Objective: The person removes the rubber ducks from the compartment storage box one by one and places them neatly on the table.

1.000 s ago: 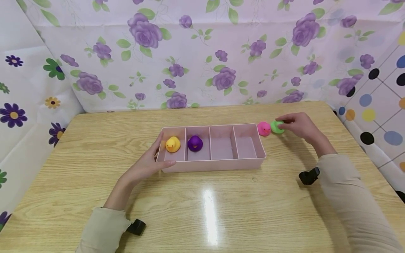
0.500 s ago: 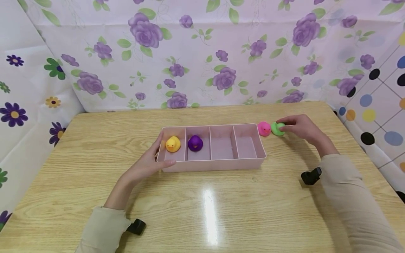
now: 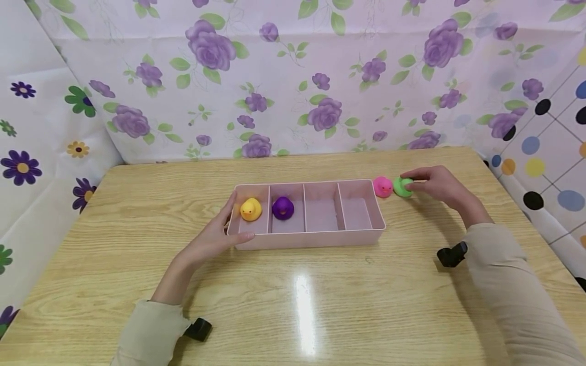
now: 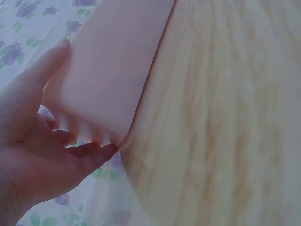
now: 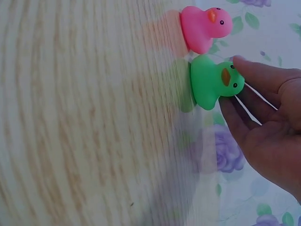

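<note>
A pink box (image 3: pixel 320 239) with a row of compartments stands on the table. My left hand (image 3: pixel 212 236) holds its left end, thumb along the front wall and fingers round the side; the left wrist view shows the thumb against the box wall (image 4: pixel 108 61). Inside, a yellow rubber duck (image 3: pixel 250 209) sits in the leftmost compartment and a purple rubber duck (image 3: pixel 283 208) in the one beside it. To the right of the box, my right hand (image 3: pixel 437 185) pinches the head of a green rubber duck (image 5: pixel 207 82), which sits on the table.
A pink rubber duck (image 3: pixel 382 187) sits between the box's right end and the green duck. The wooden table (image 3: pixel 366 305) reaches back to a floral sheet (image 3: pixel 293 76). A dotted sheet (image 3: pixel 545 147) stands at the right.
My right hand has shifted slightly toward me and to the right, and the green duck has moved slightly with it. My left hand stays on the box.
</note>
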`<action>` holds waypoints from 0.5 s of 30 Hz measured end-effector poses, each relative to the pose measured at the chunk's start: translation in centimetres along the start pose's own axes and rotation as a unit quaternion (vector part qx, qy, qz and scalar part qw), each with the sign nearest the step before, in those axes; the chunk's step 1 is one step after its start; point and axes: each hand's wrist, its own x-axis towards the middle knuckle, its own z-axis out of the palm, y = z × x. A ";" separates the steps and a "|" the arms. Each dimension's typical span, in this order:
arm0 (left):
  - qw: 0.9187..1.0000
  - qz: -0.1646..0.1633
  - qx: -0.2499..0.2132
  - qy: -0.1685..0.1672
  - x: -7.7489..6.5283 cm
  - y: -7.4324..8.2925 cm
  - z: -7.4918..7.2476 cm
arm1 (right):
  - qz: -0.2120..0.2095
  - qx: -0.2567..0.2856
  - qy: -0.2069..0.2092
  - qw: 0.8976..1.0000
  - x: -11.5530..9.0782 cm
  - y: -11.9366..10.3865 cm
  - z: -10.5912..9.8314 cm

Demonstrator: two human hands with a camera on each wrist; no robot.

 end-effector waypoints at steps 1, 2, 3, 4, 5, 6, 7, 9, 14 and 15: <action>1.000 0.002 0.001 0.000 0.0 0.0 0.0 | 0.002 0.003 0.003 1.000 0.0 0.0 0.0; 1.000 0.003 0.000 -0.001 0.0 0.0 0.0 | 0.005 0.004 0.007 1.000 0.0 0.0 0.0; 1.000 0.005 0.001 -0.001 0.0 0.0 0.0 | 0.008 0.009 0.011 1.000 -0.1 -0.1 -0.1; 1.000 0.005 0.001 -0.001 0.0 0.0 0.0 | 0.010 0.014 0.016 1.000 -0.1 -0.1 -0.1; 1.000 0.004 0.000 -0.002 0.0 0.0 0.0 | 0.012 0.020 0.022 0.999 -0.1 -0.2 -0.1; 1.000 0.003 0.001 -0.001 0.0 0.0 0.0 | 0.011 0.029 0.027 0.999 -0.1 -0.2 -0.1; 1.000 0.002 0.001 -0.001 0.0 0.0 0.0 | 0.011 0.037 0.033 0.999 -0.1 -0.3 -0.1; 1.000 0.000 0.002 0.000 0.0 0.0 0.0 | 0.004 0.053 0.042 0.998 -0.1 -0.5 -0.1; 1.000 -0.001 -0.001 0.000 -0.1 0.1 0.0 | -0.013 0.048 0.052 0.997 -0.3 -1.4 0.0; 1.000 -0.001 -0.002 0.000 -0.1 0.1 0.0 | -0.016 0.040 0.052 0.998 -0.3 -1.6 0.1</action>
